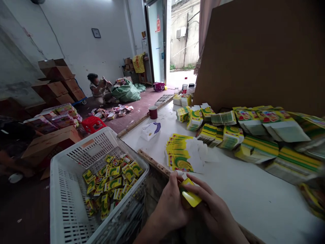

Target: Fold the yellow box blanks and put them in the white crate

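Note:
Between my two hands, at the near edge of the table, is a small yellow carton [191, 196]. My left hand [170, 200] grips its left side with the thumb up near its top end. The fingers of my right hand [209, 198] wrap over its right side. Just beyond them, a fanned stack of flat yellow and white carton blanks [180, 154] lies on the white table. To the left stands a white plastic crate [59, 189] holding many folded yellow cartons [114, 183].
Stacks of flat blanks [256, 149] line the table's [243, 189] right side below a large brown board [259, 57]. A tissue pack [150, 131] and a dark red mug [152, 112] stand farther back. A red stool [93, 125] is behind the crate; a person [99, 88] sits beyond.

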Action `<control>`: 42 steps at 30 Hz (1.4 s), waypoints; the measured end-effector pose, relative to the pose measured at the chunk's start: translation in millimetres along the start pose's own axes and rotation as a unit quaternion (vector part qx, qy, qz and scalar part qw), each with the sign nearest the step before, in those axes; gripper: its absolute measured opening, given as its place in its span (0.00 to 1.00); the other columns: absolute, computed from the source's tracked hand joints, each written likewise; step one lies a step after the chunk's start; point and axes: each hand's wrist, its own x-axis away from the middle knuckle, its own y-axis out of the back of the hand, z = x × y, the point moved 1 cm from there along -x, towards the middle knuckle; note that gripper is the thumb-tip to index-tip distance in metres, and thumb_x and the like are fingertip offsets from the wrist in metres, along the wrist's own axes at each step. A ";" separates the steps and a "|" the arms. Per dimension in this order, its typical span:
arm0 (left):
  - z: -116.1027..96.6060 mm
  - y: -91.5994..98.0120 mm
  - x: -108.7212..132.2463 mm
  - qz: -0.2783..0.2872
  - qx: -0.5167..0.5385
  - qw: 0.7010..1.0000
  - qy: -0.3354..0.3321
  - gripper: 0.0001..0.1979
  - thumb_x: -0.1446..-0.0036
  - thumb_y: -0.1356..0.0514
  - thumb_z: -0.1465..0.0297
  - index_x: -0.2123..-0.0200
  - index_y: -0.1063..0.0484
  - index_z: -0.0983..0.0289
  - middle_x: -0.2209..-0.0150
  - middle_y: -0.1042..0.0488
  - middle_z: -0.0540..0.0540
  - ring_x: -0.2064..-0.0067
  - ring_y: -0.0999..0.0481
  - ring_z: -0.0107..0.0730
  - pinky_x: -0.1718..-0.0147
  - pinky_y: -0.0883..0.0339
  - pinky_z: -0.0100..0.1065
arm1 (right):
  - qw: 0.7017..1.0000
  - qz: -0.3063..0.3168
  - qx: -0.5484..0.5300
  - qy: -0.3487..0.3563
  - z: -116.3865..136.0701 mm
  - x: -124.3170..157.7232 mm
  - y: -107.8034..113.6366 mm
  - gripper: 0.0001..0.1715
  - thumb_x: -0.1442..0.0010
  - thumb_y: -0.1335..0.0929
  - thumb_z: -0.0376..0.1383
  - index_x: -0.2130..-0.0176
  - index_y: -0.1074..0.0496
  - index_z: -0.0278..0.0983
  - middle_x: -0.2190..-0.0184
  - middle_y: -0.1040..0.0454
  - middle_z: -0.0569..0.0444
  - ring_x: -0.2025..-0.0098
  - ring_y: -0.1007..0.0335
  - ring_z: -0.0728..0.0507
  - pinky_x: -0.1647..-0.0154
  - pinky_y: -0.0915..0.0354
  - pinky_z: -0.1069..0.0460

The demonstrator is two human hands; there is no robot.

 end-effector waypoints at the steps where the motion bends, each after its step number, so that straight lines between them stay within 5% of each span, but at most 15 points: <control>1: -1.8 2.6 -0.1 0.009 -0.017 1.000 0.011 0.38 0.58 0.32 0.72 0.47 0.50 0.61 0.50 0.32 0.61 0.50 0.29 0.44 0.50 0.35 0.40 | 1.000 0.008 0.007 -0.002 2.5 0.7 2.1 0.21 0.42 0.34 0.32 0.50 0.25 0.46 0.39 0.36 0.47 0.40 0.37 0.34 0.43 0.35 0.42; 9: -5.9 9.1 0.6 0.091 -0.036 0.995 0.022 0.38 0.56 0.32 0.68 0.44 0.48 0.60 0.53 0.28 0.57 0.54 0.26 0.43 0.54 0.33 0.37 | 0.987 0.140 0.031 -0.069 23.8 0.6 25.8 0.15 0.42 0.34 0.29 0.59 0.25 0.46 0.43 0.33 0.51 0.44 0.33 0.37 0.44 0.36 0.43; 13: -7.0 8.5 4.8 0.075 -0.058 0.995 0.027 0.38 0.56 0.34 0.73 0.44 0.49 0.60 0.50 0.29 0.59 0.51 0.27 0.44 0.51 0.34 0.39 | 0.993 0.114 -0.001 -0.039 25.4 -2.0 17.3 0.11 0.42 0.33 0.31 0.59 0.25 0.43 0.45 0.34 0.49 0.43 0.35 0.38 0.44 0.36 0.45; 17: -3.4 8.5 1.8 0.037 -0.064 0.997 0.024 0.38 0.55 0.34 0.74 0.44 0.49 0.59 0.48 0.30 0.60 0.47 0.29 0.44 0.48 0.35 0.42 | 0.994 0.049 -0.100 -0.005 5.9 -8.9 -1.0 0.33 0.41 0.32 0.37 0.39 0.43 0.43 0.39 0.41 0.44 0.37 0.43 0.37 0.40 0.40 0.42; 20: 8.3 22.3 -6.6 -0.141 -0.055 0.988 0.009 0.32 0.49 0.35 0.68 0.44 0.47 0.60 0.47 0.33 0.61 0.46 0.29 0.42 0.48 0.34 0.42 | 0.997 -0.036 -0.041 -0.052 -24.3 -26.9 -3.8 0.33 0.40 0.34 0.41 0.39 0.46 0.41 0.44 0.34 0.43 0.48 0.31 0.40 0.50 0.31 0.45; 23: 23.9 54.1 -15.2 -0.411 -0.142 0.900 -0.021 0.43 0.54 0.31 0.67 0.40 0.52 0.67 0.40 0.45 0.69 0.37 0.42 0.48 0.39 0.47 0.47 | 0.976 -0.120 0.135 -0.124 -54.0 -51.0 -1.5 0.16 0.42 0.33 0.36 0.53 0.32 0.36 0.55 0.29 0.42 0.54 0.30 0.38 0.51 0.33 0.42; 25: 32.5 73.1 -21.1 -0.449 -0.178 0.875 -0.019 0.51 0.57 0.30 0.67 0.38 0.58 0.70 0.36 0.54 0.73 0.33 0.53 0.50 0.36 0.58 0.50 | 0.963 -0.130 0.187 -0.148 -66.8 -63.6 -2.8 0.11 0.47 0.31 0.30 0.61 0.29 0.35 0.59 0.30 0.42 0.55 0.32 0.35 0.51 0.35 0.39; 29: 35.8 73.0 -22.7 -0.431 -0.150 0.890 -0.009 0.48 0.55 0.31 0.67 0.38 0.56 0.69 0.37 0.51 0.71 0.35 0.48 0.50 0.37 0.53 0.49 | 0.951 -0.127 0.237 -0.156 -73.0 -70.2 -11.3 0.11 0.52 0.30 0.26 0.65 0.30 0.36 0.63 0.31 0.44 0.57 0.36 0.34 0.52 0.37 0.40; 34: 31.7 14.1 -14.7 -0.298 0.016 0.952 0.062 0.37 0.46 0.37 0.66 0.39 0.53 0.62 0.37 0.47 0.66 0.36 0.43 0.44 0.40 0.43 0.45 | 0.957 -0.130 0.215 -0.146 -75.3 -62.4 -10.9 0.08 0.50 0.32 0.29 0.67 0.35 0.37 0.68 0.30 0.47 0.62 0.35 0.35 0.56 0.38 0.41; 37: 31.6 -7.1 -11.9 -0.260 0.122 0.952 0.103 0.35 0.46 0.37 0.66 0.41 0.51 0.63 0.37 0.48 0.67 0.37 0.43 0.44 0.40 0.42 0.45 | 0.961 -0.159 0.172 -0.149 -77.1 -61.1 -4.6 0.09 0.47 0.32 0.35 0.67 0.38 0.39 0.71 0.30 0.51 0.68 0.34 0.39 0.64 0.37 0.44; 42: 21.0 -2.4 -9.7 -0.231 0.280 0.928 0.086 0.35 0.51 0.33 0.59 0.43 0.43 0.64 0.41 0.38 0.67 0.40 0.36 0.48 0.43 0.37 0.45 | 0.972 -0.178 0.077 -0.130 -41.2 -49.3 -6.0 0.14 0.44 0.32 0.44 0.68 0.39 0.39 0.73 0.32 0.56 0.74 0.36 0.46 0.71 0.37 0.51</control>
